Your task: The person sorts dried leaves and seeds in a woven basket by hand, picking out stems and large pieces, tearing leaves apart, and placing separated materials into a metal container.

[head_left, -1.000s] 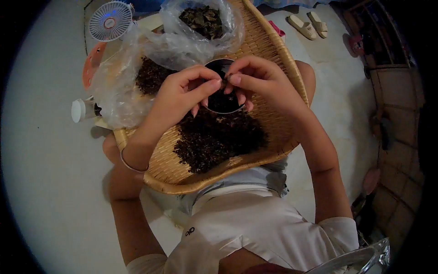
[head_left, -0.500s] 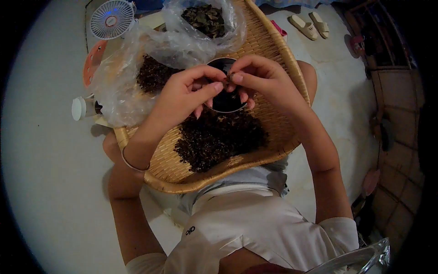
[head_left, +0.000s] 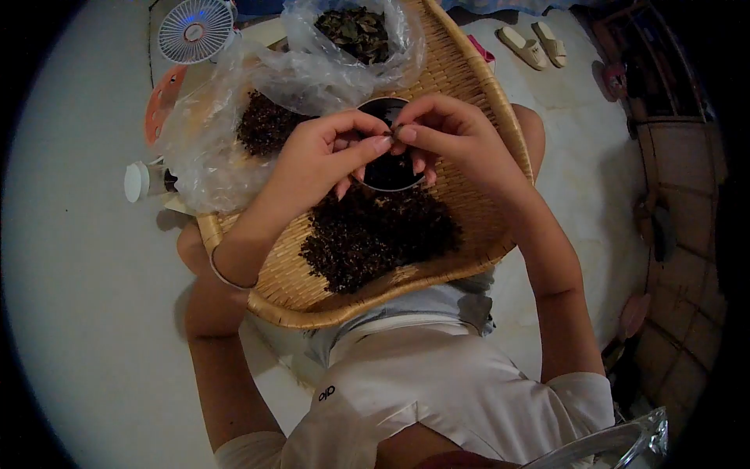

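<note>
Above a dark round bowl, my left hand and my right hand meet at the fingertips. Both are closed in a pinch around a small dark dried piece, too small to identify and mostly covered by the fingers. The bowl stands on a woven bamboo tray on my lap. Between the bowl and my body lies a heap of dark brown dried plant bits, with paler specks among them.
Clear plastic bags lie on the tray's left and far side; one shows dark dried bits, another holds dried leaves. A small fan, a white-lidded jar and an orange perforated item are at left. Slippers lie on the floor.
The view has shifted very slightly. Both hands stay pinched together over the bowl, with only small finger movement.
</note>
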`<action>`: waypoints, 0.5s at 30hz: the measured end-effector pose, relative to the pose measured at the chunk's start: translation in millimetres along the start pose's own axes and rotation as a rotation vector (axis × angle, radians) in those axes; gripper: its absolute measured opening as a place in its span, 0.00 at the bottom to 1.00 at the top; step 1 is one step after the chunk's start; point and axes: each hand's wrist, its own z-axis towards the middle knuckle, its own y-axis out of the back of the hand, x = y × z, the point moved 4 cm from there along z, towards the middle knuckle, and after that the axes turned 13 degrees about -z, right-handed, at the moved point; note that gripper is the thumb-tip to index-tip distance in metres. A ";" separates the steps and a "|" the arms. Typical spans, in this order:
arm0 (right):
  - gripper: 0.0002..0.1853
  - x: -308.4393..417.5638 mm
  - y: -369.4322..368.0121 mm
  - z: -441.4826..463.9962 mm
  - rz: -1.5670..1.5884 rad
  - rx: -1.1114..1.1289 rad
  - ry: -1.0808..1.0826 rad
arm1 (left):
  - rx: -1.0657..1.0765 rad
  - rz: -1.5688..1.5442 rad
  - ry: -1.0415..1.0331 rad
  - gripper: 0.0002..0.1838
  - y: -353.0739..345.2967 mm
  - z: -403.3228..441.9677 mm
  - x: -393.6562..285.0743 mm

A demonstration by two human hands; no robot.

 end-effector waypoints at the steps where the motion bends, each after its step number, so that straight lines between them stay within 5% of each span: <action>1: 0.09 -0.2 -0.1 0.2 0.001 0.003 0.006 | 0.000 0.000 0.000 0.12 0.7 -0.3 -0.2; 15: 0.08 -3.3 -1.9 0.4 -0.116 -0.056 0.053 | 0.004 -0.026 0.020 0.11 -1.5 0.0 3.8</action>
